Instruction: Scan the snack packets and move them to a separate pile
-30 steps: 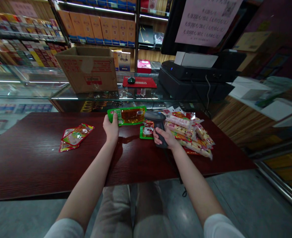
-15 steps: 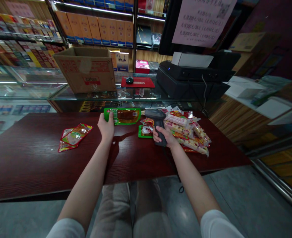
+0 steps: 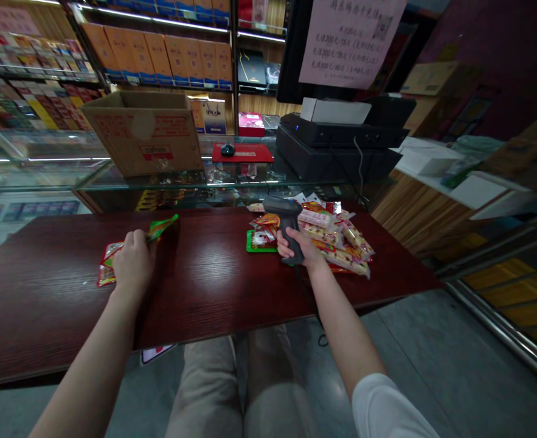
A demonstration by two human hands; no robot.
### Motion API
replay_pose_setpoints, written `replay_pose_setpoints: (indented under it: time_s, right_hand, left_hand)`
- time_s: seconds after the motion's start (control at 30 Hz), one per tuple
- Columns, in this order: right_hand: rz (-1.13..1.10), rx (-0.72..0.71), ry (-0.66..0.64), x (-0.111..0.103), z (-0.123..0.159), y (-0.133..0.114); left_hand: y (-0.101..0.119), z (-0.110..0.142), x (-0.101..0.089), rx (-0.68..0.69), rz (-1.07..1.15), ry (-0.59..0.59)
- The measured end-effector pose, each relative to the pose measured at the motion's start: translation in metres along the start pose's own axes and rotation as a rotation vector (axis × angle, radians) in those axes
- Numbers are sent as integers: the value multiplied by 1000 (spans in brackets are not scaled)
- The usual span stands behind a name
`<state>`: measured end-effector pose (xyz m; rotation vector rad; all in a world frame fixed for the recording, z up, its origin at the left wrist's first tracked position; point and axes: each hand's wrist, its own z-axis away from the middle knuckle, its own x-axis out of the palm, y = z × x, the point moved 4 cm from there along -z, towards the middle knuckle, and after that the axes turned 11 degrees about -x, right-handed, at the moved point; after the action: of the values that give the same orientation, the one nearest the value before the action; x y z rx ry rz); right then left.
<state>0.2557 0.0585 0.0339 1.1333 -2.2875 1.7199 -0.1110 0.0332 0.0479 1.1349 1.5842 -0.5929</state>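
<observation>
My left hand [image 3: 134, 260] is closed on a green snack packet [image 3: 163, 226], seen nearly edge-on, at the left of the dark red table [image 3: 213, 292]. Partly hidden behind that hand lie red-edged snack packets [image 3: 107, 266]. In my right hand [image 3: 299, 246] is a black barcode scanner [image 3: 284, 213], held by its handle with the head pointing left. Just beyond and left of the scanner a green-edged packet [image 3: 254, 241] lies on the table. Right of it is a heap of wrapped snack bars [image 3: 341, 246] and packets.
An open cardboard box [image 3: 147, 137] stands on the glass counter behind the table. A mouse [image 3: 227, 149] rests on a red mat [image 3: 259, 153]. At the right are a black cash drawer [image 3: 336, 158] and a monitor with a paper sign [image 3: 353, 42]. The scanner's cable hangs over the front edge.
My left hand has moved left with the green packet, turning it edge-on, and is now over the red-edged packets. My right hand still holds the scanner in much the same place.
</observation>
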Motion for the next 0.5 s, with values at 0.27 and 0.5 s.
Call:
replay_pose_setpoints:
  time_s: [0.27,0.5]
  right_hand:
    - [-43,-71,76,-17,0,-17]
    - [48,-12,64,-24,-2,-29]
  left_hand:
    - [-5,-1,15,139,-245,-164]
    - [37,9,16,245,-195,-276]
